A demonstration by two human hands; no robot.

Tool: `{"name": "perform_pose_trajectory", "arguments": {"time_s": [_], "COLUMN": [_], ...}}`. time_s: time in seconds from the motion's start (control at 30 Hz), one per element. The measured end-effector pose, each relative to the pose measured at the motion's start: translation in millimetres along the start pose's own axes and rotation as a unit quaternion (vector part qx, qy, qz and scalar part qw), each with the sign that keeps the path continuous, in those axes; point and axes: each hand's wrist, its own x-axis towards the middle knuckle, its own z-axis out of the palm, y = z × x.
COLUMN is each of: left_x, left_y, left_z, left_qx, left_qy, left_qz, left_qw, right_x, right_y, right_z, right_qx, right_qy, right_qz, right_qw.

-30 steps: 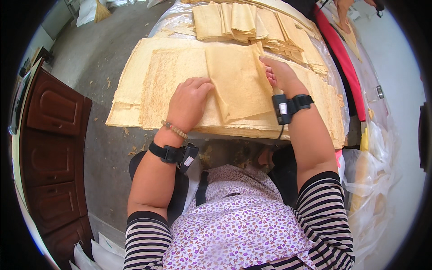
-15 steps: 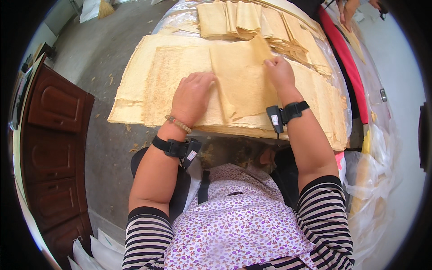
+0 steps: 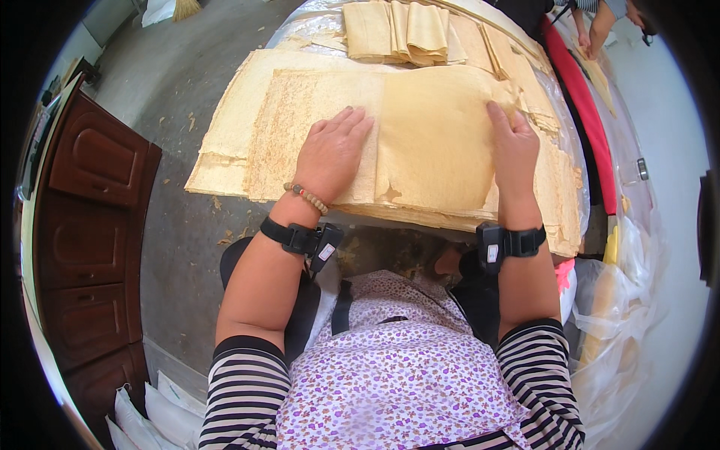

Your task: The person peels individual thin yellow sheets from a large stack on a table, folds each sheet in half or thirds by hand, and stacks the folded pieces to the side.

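Observation:
A thin tan sheet (image 3: 439, 139), which looks like bean curd skin, lies over a broad stack of paler sheets (image 3: 225, 135) with ragged edges. My left hand (image 3: 334, 154) rests flat with fingers stretched out, beside the tan sheet's left edge on a rough, speckled sheet (image 3: 289, 112). At the tan sheet's right edge, my right hand (image 3: 516, 146) pinches it between thumb and fingers. A small torn spot shows near its lower left corner.
Folded tan sheets (image 3: 397, 34) lie along the far side of the table, with more layers at right. Dark wooden cabinets (image 3: 90, 240) stand at left, white sacks (image 3: 169, 412) below them. Another person's hands (image 3: 592, 41) work at the far right, by a red strip (image 3: 581, 109).
My right hand has moved to the right and drawn the tan sheet's edge with it, so the sheet now spreads wider and flatter. My left hand has shifted slightly and lies flatter.

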Motion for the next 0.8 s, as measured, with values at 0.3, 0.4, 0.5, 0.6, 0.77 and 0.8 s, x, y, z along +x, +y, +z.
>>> {"name": "perform_pose_trajectory", "arguments": {"time_s": [0.3,0.4,0.5,0.6,0.77,0.8], "left_x": [-1,0,0,-1,-1,-2], "left_y": [0,0,0,0,0,-1], "left_z": [-1,0,0,-1,-3,-3], "left_qx": [-0.016,-0.019,-0.029,-0.021,-0.022,-0.02], "left_qy": [-0.004,-0.002,0.003,0.012,-0.003,-0.002], "left_qz": [0.002,0.001,0.001,0.006,0.003,0.002], "left_qw": [1.0,1.0,1.0,1.0,1.0,1.0], "right_x": [3,43,74,101,122,118], "right_y": [-26,-15,-6,-8,-21,-31], "right_z": [-35,-63,-83,-105,-128,-131], "right_qx": [0.012,0.052,0.068,0.099,0.079,0.086], "right_qy": [0.053,-0.019,-0.039,-0.086,-0.109,-0.105], "right_qz": [-0.069,0.013,0.06,0.088,0.088,0.084], "right_qw": [0.996,0.998,0.995,0.987,0.987,0.987]}}
